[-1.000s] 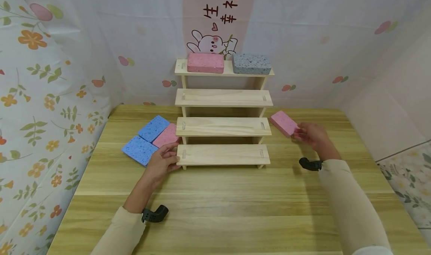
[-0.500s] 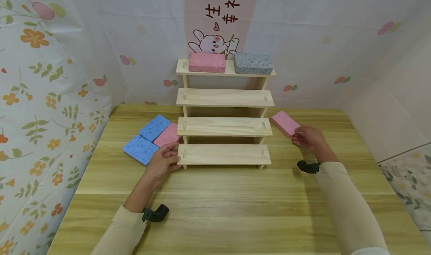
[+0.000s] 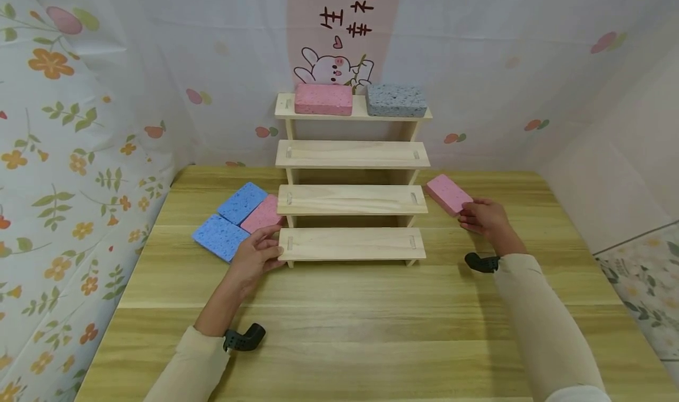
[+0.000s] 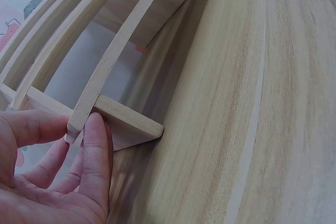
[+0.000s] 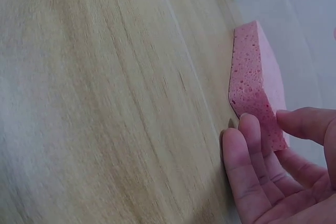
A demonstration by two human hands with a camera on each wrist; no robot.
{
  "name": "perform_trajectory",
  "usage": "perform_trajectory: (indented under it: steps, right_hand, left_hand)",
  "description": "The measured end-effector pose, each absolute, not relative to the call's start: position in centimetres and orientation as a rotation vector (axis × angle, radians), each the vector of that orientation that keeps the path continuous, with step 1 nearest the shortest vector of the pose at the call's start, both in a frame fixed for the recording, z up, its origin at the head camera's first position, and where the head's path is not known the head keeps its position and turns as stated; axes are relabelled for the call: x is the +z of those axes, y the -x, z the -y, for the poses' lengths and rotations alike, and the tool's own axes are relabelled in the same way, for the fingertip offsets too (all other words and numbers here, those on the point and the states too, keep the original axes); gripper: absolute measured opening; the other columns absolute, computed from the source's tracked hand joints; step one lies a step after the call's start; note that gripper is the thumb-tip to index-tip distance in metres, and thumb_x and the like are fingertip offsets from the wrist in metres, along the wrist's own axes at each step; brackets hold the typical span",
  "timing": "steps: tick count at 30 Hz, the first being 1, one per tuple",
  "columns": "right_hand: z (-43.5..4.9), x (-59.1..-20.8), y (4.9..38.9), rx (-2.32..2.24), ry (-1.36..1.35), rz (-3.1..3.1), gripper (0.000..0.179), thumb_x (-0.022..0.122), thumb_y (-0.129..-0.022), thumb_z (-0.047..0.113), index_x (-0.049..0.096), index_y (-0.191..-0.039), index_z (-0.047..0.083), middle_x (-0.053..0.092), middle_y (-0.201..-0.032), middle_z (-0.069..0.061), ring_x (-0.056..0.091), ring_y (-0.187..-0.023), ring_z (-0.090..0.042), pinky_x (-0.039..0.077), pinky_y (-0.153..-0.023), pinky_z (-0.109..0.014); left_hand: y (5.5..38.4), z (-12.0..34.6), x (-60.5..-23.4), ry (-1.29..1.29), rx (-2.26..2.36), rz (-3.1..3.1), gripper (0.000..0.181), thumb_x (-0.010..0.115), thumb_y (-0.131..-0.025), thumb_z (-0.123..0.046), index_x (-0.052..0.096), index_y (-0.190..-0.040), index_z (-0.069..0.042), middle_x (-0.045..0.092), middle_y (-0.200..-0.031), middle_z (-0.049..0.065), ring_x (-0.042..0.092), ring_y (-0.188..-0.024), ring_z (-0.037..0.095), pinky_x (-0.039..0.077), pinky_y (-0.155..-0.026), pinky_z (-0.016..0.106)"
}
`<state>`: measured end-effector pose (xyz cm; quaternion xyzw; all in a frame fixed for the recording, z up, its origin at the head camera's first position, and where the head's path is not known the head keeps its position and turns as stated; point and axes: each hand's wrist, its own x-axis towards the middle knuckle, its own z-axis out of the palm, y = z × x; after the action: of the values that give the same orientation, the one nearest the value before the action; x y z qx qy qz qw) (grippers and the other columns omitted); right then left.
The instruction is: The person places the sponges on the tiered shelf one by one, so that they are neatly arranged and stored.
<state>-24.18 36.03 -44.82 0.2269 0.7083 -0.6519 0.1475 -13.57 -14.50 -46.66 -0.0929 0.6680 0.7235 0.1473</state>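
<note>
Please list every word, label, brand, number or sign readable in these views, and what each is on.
"生" on the wall's pink panel.
"福" on the same panel.
"幸" on the same panel, below "福".
Above "生": a character cut off by the head view's top edge, not fully readable.
No lettering shows on the sponges or rack.

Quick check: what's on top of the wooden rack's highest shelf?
On the highest shelf sit a pink sponge and, to its right, a gray sponge, apart. Bare wood shows at the left end and between them; the wood beneath both is covered.
</note>
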Motion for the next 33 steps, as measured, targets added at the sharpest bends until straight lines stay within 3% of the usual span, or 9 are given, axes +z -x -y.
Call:
perform_trajectory:
  steps: [12, 22, 26, 33]
  right_hand:
    - [-35.8, -44.1, 24.0, -1.947, -0.704, -2.013, 0.062, 0.059, -0.097, 0.012, 0.025, -0.148, 0.003, 0.069, -0.078, -0.001, 0.07, -0.072, -0.014, 0.059, -0.073, -0.032]
    - [-36.1, -43.5, 23.7, -1.976, -0.704, -2.031, 0.029, 0.06, -0.096, 0.01, 0.043, -0.12, 0.011, 0.068, -0.079, 0.002, 0.068, -0.077, -0.013, 0.058, -0.077, -0.03]
    - [-36.2, -42.9, 23.8, -1.983, -0.656, -2.053, 0.034, 0.06, -0.096, 0.01, 0.042, -0.124, 0.007, 0.065, -0.084, 0.003, 0.068, -0.079, -0.013, 0.057, -0.081, -0.03]
    - [-36.2, -41.6, 24.0, -1.993, -0.619, -2.096, 0.045, 0.059, -0.096, 0.013, 0.037, -0.135, 0.005, 0.048, -0.11, -0.006, 0.066, -0.08, -0.009, 0.057, -0.078, -0.025]
  left_hand:
    - [13.6, 14.5, -46.6, 0.269, 2.072, -1.926, 0.056, 0.055, -0.094, 0.003, 0.039, -0.147, -0.006, 0.055, -0.104, 0.009, 0.06, -0.085, 0.013, 0.057, -0.072, 0.024]
    - [13.7, 14.5, -46.5, 0.258, 2.06, -1.94, 0.056, 0.055, -0.094, 0.003, 0.038, -0.147, -0.004, 0.056, -0.106, 0.01, 0.061, -0.085, 0.013, 0.057, -0.072, 0.024]
    - [13.8, 14.5, -46.5, 0.26, 2.058, -1.942, 0.056, 0.055, -0.094, 0.003, 0.038, -0.147, -0.004, 0.056, -0.106, 0.01, 0.061, -0.085, 0.012, 0.057, -0.072, 0.024]
    - [13.6, 14.6, -46.6, 0.262, 2.057, -1.938, 0.055, 0.056, -0.094, 0.002, 0.039, -0.147, -0.006, 0.055, -0.107, 0.011, 0.061, -0.085, 0.012, 0.057, -0.072, 0.024]
